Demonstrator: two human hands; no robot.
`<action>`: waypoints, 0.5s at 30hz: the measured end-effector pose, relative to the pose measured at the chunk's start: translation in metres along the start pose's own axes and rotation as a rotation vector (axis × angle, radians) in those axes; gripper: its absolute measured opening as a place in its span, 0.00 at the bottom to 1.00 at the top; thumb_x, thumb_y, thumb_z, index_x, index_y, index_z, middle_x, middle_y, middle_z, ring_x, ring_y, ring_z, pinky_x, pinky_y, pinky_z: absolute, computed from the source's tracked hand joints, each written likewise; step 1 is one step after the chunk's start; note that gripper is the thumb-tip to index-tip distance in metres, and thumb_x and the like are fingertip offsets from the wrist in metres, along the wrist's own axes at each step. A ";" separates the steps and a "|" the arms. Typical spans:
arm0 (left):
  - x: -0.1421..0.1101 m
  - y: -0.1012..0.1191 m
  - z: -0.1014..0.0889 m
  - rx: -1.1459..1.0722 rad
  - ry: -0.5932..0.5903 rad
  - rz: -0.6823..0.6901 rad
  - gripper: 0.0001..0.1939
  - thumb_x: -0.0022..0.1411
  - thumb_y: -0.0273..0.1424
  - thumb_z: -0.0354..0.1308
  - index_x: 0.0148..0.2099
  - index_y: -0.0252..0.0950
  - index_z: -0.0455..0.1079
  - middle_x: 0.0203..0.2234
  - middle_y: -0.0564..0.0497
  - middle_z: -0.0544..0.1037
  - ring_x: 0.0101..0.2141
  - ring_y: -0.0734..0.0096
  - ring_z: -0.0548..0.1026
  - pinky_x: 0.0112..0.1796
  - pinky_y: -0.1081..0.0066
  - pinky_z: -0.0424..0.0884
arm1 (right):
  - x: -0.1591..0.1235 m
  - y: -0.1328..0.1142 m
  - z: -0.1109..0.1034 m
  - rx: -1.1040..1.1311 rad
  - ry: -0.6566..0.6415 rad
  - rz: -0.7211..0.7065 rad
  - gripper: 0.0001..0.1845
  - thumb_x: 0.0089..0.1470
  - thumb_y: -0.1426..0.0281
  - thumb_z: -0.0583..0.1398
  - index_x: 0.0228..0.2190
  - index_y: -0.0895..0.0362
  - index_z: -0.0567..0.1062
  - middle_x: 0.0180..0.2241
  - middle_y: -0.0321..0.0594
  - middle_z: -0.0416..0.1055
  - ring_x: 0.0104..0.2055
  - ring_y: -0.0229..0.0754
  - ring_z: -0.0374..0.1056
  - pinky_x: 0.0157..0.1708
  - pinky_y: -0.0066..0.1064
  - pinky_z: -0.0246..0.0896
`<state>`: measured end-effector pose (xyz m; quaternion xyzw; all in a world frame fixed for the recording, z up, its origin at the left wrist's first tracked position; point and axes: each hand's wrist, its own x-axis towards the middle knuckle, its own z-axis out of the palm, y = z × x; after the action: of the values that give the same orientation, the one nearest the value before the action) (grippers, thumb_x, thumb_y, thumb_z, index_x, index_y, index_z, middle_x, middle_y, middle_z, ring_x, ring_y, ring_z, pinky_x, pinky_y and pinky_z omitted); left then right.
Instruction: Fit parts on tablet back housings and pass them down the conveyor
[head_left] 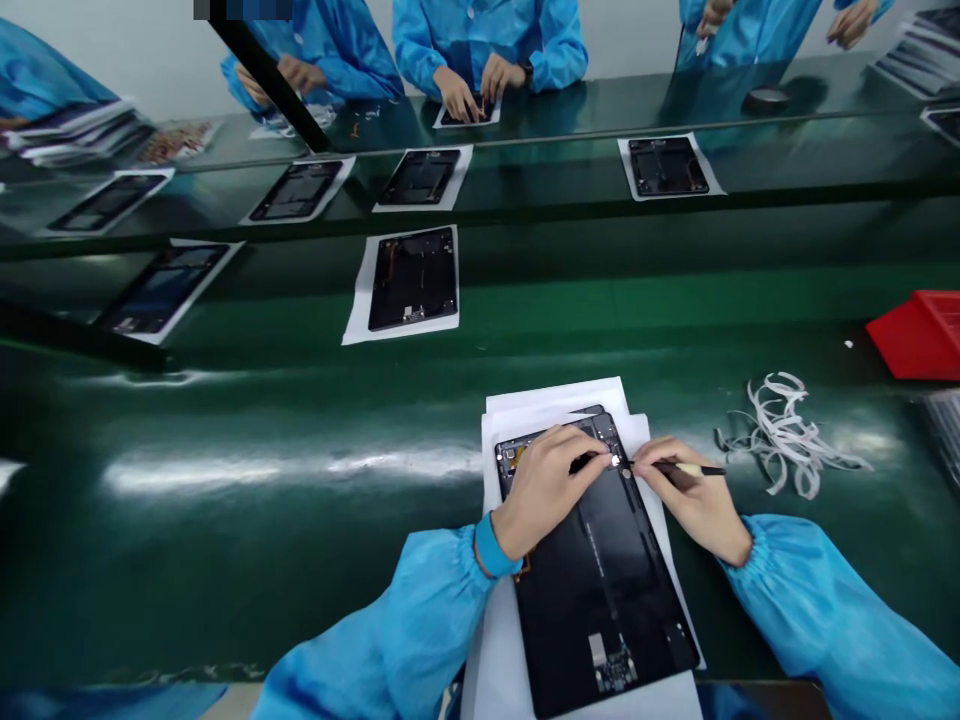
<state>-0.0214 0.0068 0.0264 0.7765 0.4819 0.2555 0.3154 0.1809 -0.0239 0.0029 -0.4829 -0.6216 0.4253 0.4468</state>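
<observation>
An opened tablet (592, 570) lies tilted on white paper sheets (502, 650), its dark inside facing up. My left hand (551, 480) rests over its upper part, thumb and forefinger pinched together; what they hold, if anything, is too small to make out. A tiny white piece (616, 460) shows right by those fingertips. My right hand (690, 500) is closed around a slim pen-like tool (690, 468) with a dark and cream handle. Its tip points at the tablet's upper right edge, near a small round silver part (626, 474).
Curled white strips (795, 440) lie heaped to the right, near a red bin (919, 335). Beyond, opened tablets on paper (415, 280) sit along the green bench (262, 590). Several co-workers in blue smocks (487, 45) work across from me. A dark post (274, 80) stands at left.
</observation>
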 end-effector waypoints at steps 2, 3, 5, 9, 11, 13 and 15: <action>0.002 0.001 0.000 -0.019 -0.008 -0.025 0.03 0.62 0.31 0.60 0.38 0.38 0.75 0.34 0.51 0.78 0.37 0.66 0.75 0.40 0.67 0.69 | -0.002 0.004 -0.002 -0.003 0.002 -0.008 0.03 0.57 0.72 0.61 0.32 0.52 0.73 0.33 0.38 0.71 0.38 0.42 0.70 0.39 0.34 0.65; 0.003 0.002 0.000 -0.023 -0.014 -0.032 0.03 0.62 0.31 0.60 0.38 0.38 0.74 0.34 0.52 0.78 0.37 0.66 0.75 0.40 0.68 0.69 | -0.003 0.005 -0.002 -0.003 0.004 -0.010 0.03 0.57 0.73 0.61 0.32 0.52 0.73 0.33 0.38 0.72 0.38 0.41 0.70 0.39 0.33 0.65; 0.003 0.004 -0.001 -0.015 -0.031 -0.027 0.03 0.62 0.30 0.59 0.36 0.38 0.73 0.33 0.52 0.78 0.37 0.66 0.74 0.40 0.68 0.68 | -0.004 0.006 -0.003 -0.005 0.009 -0.009 0.03 0.57 0.73 0.61 0.32 0.53 0.73 0.32 0.37 0.72 0.38 0.41 0.70 0.39 0.32 0.65; -0.005 0.007 -0.002 0.042 -0.062 -0.016 0.06 0.63 0.28 0.57 0.32 0.38 0.71 0.30 0.52 0.77 0.34 0.67 0.73 0.38 0.67 0.67 | -0.004 0.005 -0.003 -0.014 0.046 -0.003 0.04 0.56 0.74 0.62 0.31 0.53 0.74 0.31 0.37 0.72 0.36 0.40 0.70 0.37 0.31 0.66; -0.011 0.008 -0.001 0.059 -0.067 -0.029 0.06 0.62 0.26 0.57 0.31 0.37 0.70 0.28 0.52 0.75 0.33 0.68 0.72 0.38 0.67 0.66 | -0.003 0.003 -0.002 -0.011 0.064 0.007 0.04 0.56 0.74 0.62 0.30 0.53 0.74 0.30 0.37 0.72 0.35 0.39 0.70 0.36 0.30 0.66; -0.014 0.009 0.000 0.061 -0.065 -0.042 0.06 0.61 0.25 0.57 0.30 0.37 0.69 0.28 0.53 0.74 0.32 0.69 0.71 0.36 0.68 0.66 | -0.003 0.001 -0.002 -0.008 0.078 0.018 0.03 0.55 0.73 0.62 0.30 0.53 0.74 0.30 0.37 0.72 0.34 0.39 0.71 0.34 0.30 0.67; -0.015 0.008 0.001 0.057 -0.060 -0.049 0.06 0.61 0.25 0.57 0.30 0.36 0.69 0.27 0.53 0.73 0.32 0.69 0.70 0.36 0.68 0.65 | -0.002 -0.001 -0.001 -0.014 0.105 0.029 0.03 0.54 0.73 0.62 0.29 0.54 0.74 0.29 0.37 0.73 0.34 0.40 0.71 0.33 0.29 0.68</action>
<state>-0.0220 -0.0095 0.0298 0.7804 0.4982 0.2105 0.3138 0.1821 -0.0257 0.0042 -0.5168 -0.5931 0.4014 0.4690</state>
